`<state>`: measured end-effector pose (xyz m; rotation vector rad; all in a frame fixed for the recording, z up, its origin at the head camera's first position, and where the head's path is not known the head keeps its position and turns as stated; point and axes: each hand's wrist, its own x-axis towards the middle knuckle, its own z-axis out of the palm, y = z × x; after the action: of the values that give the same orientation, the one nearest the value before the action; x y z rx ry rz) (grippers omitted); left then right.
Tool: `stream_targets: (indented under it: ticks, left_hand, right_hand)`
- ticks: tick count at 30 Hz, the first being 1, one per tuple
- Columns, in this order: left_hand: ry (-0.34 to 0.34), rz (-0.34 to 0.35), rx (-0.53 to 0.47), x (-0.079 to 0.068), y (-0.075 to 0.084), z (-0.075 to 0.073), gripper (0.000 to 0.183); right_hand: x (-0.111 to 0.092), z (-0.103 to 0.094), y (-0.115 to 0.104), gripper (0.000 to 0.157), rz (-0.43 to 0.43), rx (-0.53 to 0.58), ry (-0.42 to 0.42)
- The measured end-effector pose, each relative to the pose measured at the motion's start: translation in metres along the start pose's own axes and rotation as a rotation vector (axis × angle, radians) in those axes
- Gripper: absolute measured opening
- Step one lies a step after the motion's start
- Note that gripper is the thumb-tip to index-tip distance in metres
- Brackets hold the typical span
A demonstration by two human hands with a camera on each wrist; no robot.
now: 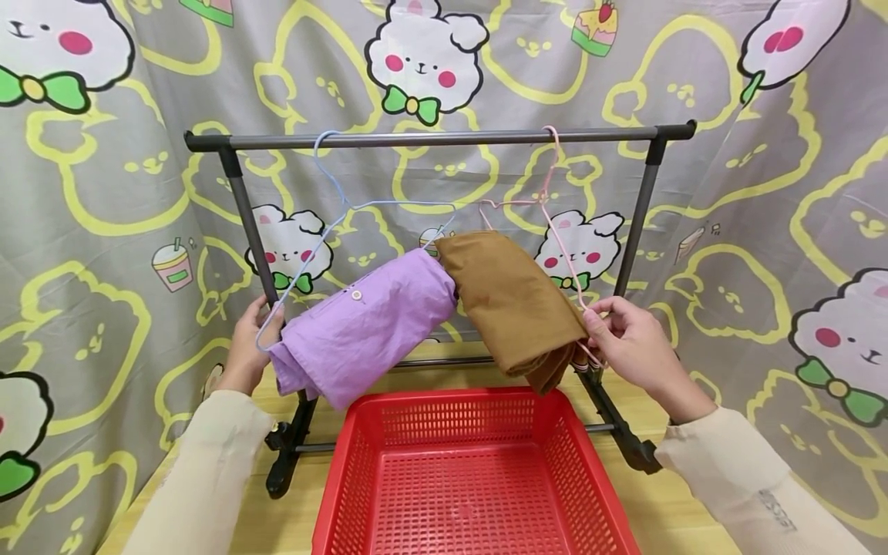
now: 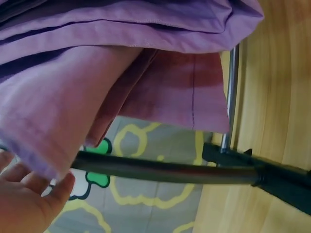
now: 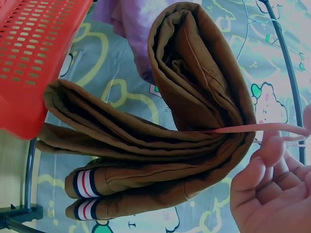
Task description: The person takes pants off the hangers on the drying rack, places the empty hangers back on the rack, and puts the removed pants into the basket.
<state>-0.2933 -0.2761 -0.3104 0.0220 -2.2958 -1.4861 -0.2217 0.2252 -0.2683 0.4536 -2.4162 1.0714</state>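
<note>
A blue hanger (image 1: 305, 266) hooks over the rail, with folded purple trousers (image 1: 368, 320) draped across it and a button showing. My left hand (image 1: 253, 339) holds the hanger's left corner beside the cloth. In the left wrist view, that hand (image 2: 34, 199) is partly cut off, its fingertips right at the purple hem. On the right, my right hand (image 1: 634, 339) pinches the lower corner of a pink hanger (image 1: 565, 247), also hooked on the rail. Folded brown trousers (image 1: 513, 301) hang over it. Striped cuffs (image 3: 86, 183) show in the right wrist view.
A grey metal rack (image 1: 444, 139) with black feet stands on the wood-look surface (image 1: 277, 524). Between its legs, toward me, sits a red plastic basket (image 1: 333, 493) below the trousers. A patterned curtain (image 1: 444, 62) hangs close behind and at both sides.
</note>
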Motion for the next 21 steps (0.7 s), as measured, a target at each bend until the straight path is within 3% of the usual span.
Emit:
stream_targets:
  ticks: [4,8,12,17,21]
  left_hand:
    - [0.073,0.016,0.094,0.002,-0.001,0.007,0.052]
    - [0.154,0.076,0.227,0.003,-0.005,0.011,0.041]
    - [0.206,0.099,0.271,0.002,-0.007,0.014,0.037]
    - [0.222,0.078,0.277,0.002,-0.009,0.014,0.040]
    - [0.193,0.080,0.280,0.002,-0.013,0.012,0.043]
  right_hand:
    - [0.003,0.000,0.001,0.027,0.036,0.046,-0.034]
    - [0.005,0.000,0.002,0.029,0.064,0.115,-0.071]
    - [0.009,-0.002,-0.001,0.033,0.083,0.206,-0.096]
    - [0.014,-0.002,-0.004,0.035,0.119,0.249,-0.107]
    - [0.018,-0.001,-0.005,0.038,0.140,0.224,-0.097]
